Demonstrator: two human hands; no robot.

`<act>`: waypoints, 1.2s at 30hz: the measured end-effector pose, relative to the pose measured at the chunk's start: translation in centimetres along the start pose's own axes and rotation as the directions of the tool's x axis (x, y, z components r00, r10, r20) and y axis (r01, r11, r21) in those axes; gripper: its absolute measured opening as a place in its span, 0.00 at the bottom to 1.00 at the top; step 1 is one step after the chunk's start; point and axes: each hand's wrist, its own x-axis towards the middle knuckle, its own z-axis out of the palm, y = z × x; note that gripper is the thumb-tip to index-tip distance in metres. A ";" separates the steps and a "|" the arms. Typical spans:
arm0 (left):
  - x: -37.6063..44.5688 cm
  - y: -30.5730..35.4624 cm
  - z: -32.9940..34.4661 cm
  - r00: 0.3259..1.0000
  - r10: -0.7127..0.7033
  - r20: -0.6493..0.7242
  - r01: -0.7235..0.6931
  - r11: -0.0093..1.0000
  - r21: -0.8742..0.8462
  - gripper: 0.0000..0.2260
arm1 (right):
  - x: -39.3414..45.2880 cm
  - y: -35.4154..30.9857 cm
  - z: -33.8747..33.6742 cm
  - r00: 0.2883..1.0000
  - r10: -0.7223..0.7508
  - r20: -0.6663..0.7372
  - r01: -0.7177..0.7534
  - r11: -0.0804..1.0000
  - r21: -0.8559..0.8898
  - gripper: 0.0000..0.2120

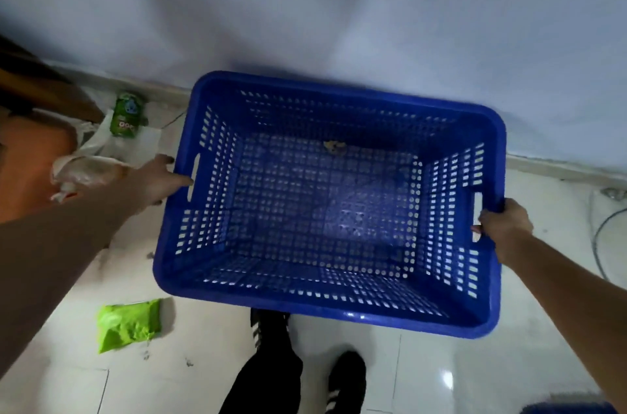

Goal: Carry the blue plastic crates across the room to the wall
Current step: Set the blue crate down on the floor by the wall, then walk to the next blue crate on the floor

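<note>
The blue plastic crate [325,203] is already at the wall [339,6]; the right hand [505,227] grips its handle, the left hand [159,179] is open beside the rim.

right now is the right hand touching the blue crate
Touching. The head view shows the right hand closed over the rim of the blue crate at its side handle slot, fingers hooked inside.

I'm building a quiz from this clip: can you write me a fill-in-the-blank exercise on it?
1. The crate is coloured ____.
2. The right hand grips the crate's ____ end.
3. The can on the floor is coloured ____.
4. The left hand is at the handle slot with its fingers ____.

Missing words: blue; right; green; open
</note>
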 end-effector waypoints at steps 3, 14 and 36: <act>0.6 0.5 2.3 1.000 0.016 0.005 -0.015 0.997 -0.076 0.25 | 1.7 1.1 1.3 0.997 0.056 0.048 -0.057 0.998 0.032 0.12; -1.5 4.5 2.4 0.998 -0.056 -0.041 0.048 0.985 -0.167 0.18 | 1.2 -1.0 -0.4 0.968 0.053 0.245 -0.082 0.991 0.108 0.20; -41.5 24.2 40.1 0.503 0.326 0.801 -0.859 0.084 0.505 0.05 | -10.6 24.6 -25.0 0.970 0.176 0.168 -0.232 0.877 0.422 0.18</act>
